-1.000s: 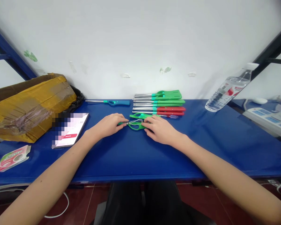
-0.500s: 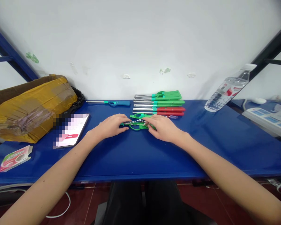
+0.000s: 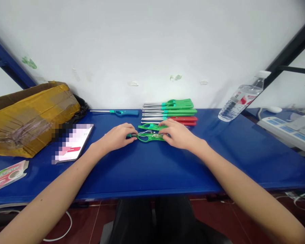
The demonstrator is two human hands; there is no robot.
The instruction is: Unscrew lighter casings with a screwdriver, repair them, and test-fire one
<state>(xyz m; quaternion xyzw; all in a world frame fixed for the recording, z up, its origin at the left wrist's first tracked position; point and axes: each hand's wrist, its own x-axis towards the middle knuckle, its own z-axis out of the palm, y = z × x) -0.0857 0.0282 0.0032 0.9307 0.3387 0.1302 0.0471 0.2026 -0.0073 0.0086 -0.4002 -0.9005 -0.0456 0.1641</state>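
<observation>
An opened green stick lighter (image 3: pixel 143 139) lies on the blue table (image 3: pixel 152 169), its white wires and inner parts showing in one half of the casing. My left hand (image 3: pixel 120 136) pinches it near the teal collar, where the metal tube begins; the fingers hide most of the tube. At the handle end, my right hand (image 3: pixel 179 135) has bent fingers on the casing and covers that end. Just behind it lies a loose green casing half (image 3: pixel 151 126), partly under the right fingers.
Behind my hands several green lighters (image 3: pixel 180 112) and red lighters (image 3: pixel 185 119) lie in a row. A blue lighter (image 3: pixel 127 112) lies by the wall. To the left are a phone (image 3: pixel 77 142), a taped box (image 3: pixel 35 118) and a card piece (image 3: pixel 8 174); a water bottle (image 3: pixel 240 98) stands right.
My right fingers have shifted along the handle toward its end, uncovering more of the inner parts. The left hand keeps its pinch. The whole view has shifted slightly.
</observation>
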